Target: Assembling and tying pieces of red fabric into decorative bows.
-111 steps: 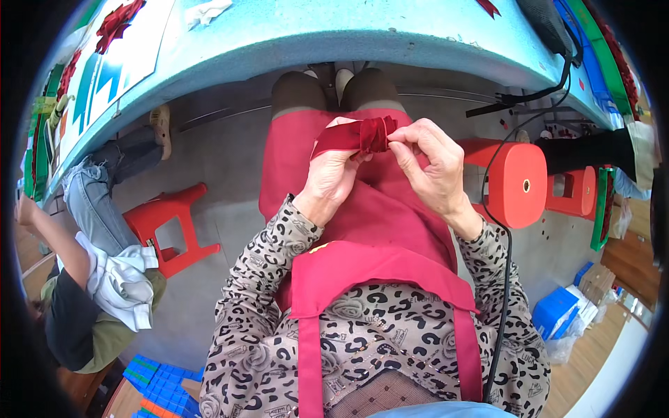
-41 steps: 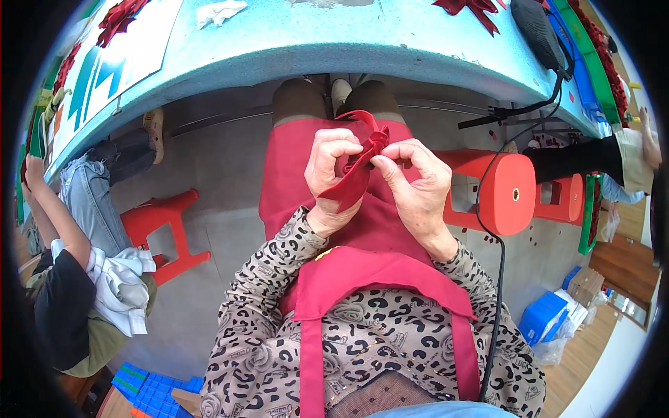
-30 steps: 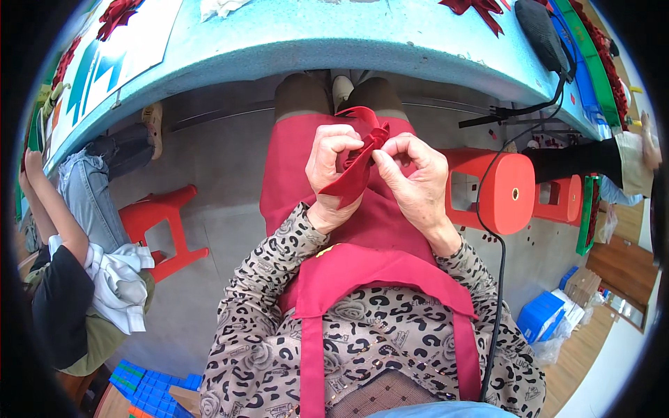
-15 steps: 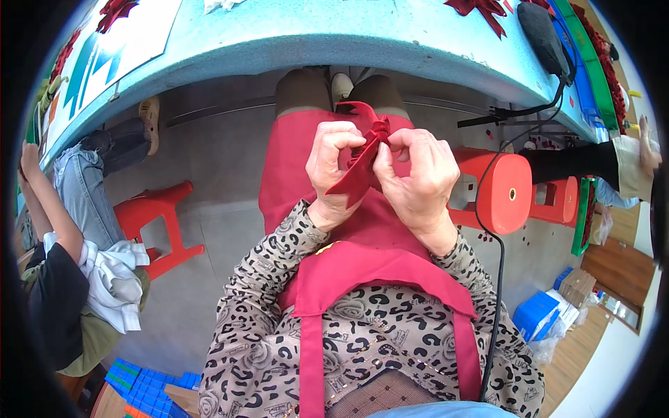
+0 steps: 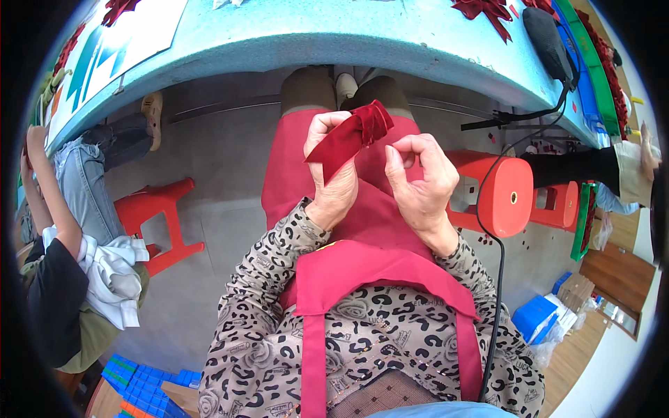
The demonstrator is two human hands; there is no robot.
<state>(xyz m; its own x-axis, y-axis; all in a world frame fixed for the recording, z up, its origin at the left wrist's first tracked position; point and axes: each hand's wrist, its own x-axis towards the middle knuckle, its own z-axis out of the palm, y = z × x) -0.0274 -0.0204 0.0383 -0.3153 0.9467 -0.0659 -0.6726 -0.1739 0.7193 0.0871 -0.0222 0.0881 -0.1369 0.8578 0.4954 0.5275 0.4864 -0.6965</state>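
Note:
A dark red velvet ribbon bow (image 5: 350, 136) with a looped top and a pointed tail is gripped in my left hand (image 5: 332, 181), over my lap. Part of the left hand's fingers is hidden behind the ribbon. My right hand (image 5: 423, 182) is just right of the bow and apart from it, thumb and index fingertip drawn together in a pinch. Whatever may be between those tips is too small to make out. Beneath both hands lies the red apron (image 5: 293, 167) on my thighs.
A light blue table (image 5: 300, 52) curves across ahead, with another red bow (image 5: 488, 15) and a dark grey pouch (image 5: 545, 40) on it. Red stools stand left (image 5: 157, 212) and right (image 5: 503, 195). A black cable (image 5: 500, 292) hangs at my right. Another person (image 5: 59, 279) sits at left.
My right hand has come off the ribbon and moved slightly right. The bow, kept in my left hand, has turned so its loops and tail show more fully.

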